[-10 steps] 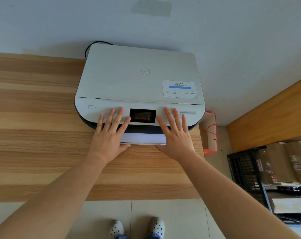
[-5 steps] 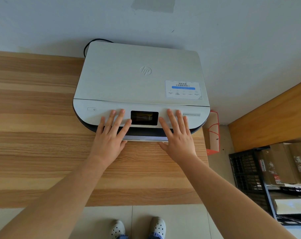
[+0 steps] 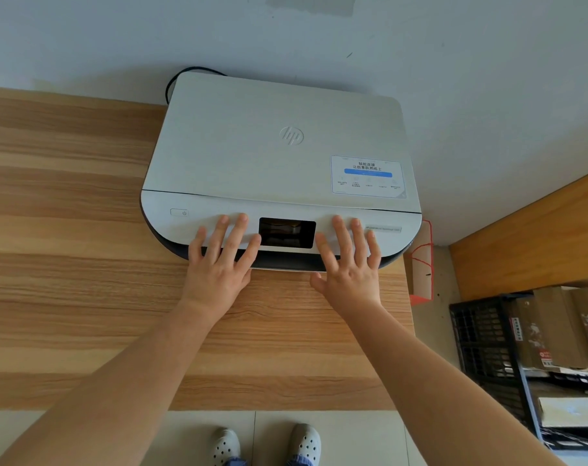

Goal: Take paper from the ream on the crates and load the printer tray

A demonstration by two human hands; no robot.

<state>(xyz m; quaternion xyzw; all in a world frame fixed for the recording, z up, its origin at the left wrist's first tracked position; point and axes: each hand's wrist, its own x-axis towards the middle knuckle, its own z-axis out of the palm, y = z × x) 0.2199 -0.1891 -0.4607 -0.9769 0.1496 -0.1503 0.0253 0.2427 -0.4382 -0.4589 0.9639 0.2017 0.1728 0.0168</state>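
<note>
I see both hands flat and spread, grasping nothing: the left hand and the right hand press against the front of the white printer, either side of its dark screen. The printer tray shows only as a thin pale edge under the front. The printer sits on the wooden desk, against the wall. The black crates with the ream stand on the floor to the right

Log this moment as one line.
phase: closing tray | left hand: flat, open, on printer front | right hand: same | tray: nearly flush, thin edge showing
</note>
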